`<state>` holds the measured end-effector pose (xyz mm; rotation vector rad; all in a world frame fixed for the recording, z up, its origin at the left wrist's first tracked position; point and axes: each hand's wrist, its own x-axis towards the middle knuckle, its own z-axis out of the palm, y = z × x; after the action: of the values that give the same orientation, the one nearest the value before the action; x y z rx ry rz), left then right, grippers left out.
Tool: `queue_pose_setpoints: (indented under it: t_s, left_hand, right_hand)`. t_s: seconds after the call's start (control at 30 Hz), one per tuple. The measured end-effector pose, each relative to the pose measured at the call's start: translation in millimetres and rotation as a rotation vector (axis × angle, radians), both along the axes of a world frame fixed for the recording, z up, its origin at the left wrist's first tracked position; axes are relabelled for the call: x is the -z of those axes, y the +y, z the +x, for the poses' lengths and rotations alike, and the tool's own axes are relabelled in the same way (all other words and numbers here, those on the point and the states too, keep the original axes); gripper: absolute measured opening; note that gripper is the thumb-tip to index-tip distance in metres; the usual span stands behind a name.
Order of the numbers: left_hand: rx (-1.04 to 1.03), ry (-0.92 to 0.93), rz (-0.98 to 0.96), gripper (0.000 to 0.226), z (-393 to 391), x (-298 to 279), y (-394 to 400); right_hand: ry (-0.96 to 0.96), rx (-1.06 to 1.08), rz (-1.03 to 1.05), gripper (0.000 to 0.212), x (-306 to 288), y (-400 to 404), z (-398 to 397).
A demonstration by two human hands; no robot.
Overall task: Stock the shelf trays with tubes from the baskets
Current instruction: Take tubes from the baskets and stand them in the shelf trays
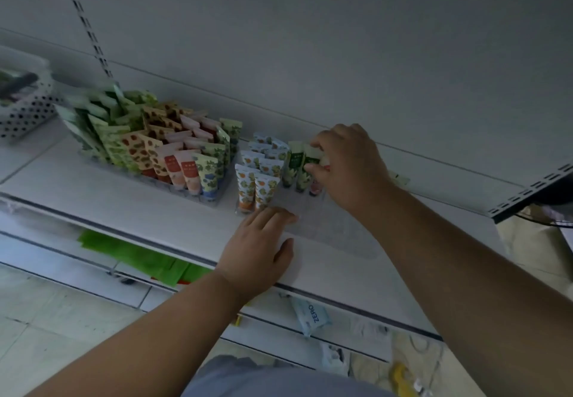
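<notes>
Landmark: the clear shelf tray (313, 210) at mid-shelf, partly stocked.

Right hand (347, 164) is over the tray's far right lanes, fingers curled and pinching a dark green tube (311, 161) near its crimped top. The tube stands cap-down in the tray beside a second green tube (293, 164). The grip up high probably leaves the cap end free to drop into its lane. A pink-capped tube (315, 188) shows just under the hand; what else the palm hides I cannot tell.

Left hand (260, 241) lies flat on the white shelf (124, 198), fingers extended and relaxed, tips touching the tray's near edge. Likely bracing the tray so it does not slide while tubes go in.

The tray's left lanes hold the orange-capped tubes (255, 189) in rows. Its near right portion is open room for more.

Left of the tray, just beside it, a fuller tray (214, 201) of mixed tubes. Farther left, a perforated white basket (28, 111), well apart.

Shelf front lip lies just behind the left wrist. Room above the tray is open up to the back panel (341, 55).
</notes>
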<state>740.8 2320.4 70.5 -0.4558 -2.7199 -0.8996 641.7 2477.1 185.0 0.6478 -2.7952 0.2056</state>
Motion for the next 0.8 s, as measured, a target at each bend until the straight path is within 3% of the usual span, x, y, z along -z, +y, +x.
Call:
queue_pose_setpoints:
  t_s: [0.17, 0.33, 0.43, 0.57, 0.8]
  left_hand:
    - [-0.072, 0.042, 0.137, 0.029, 18, -19, -18]
    - [-0.272, 0.038, 0.026, 0.031, 48, -40, -98]
    - [-0.429, 0.03, -0.033, 0.028, 66, -51, -163]
    - [-0.567, 0.037, 0.039, 0.03, 89, -49, -262]
    - [-0.588, 0.01, -0.003, 0.032, 102, -59, -428]
  right_hand:
    - [-0.001, -0.104, -0.179, 0.034, -15, -20, 35]
    - [-0.042, -0.236, -0.278, 0.035, -30, -85, 58]
    - [-0.075, -0.291, -0.317, 0.034, -38, -145, 69]
    - [-0.143, -0.343, -0.341, 0.035, -41, -248, 86]
    - [-0.223, -0.356, -0.388, 0.033, -36, -415, 92]
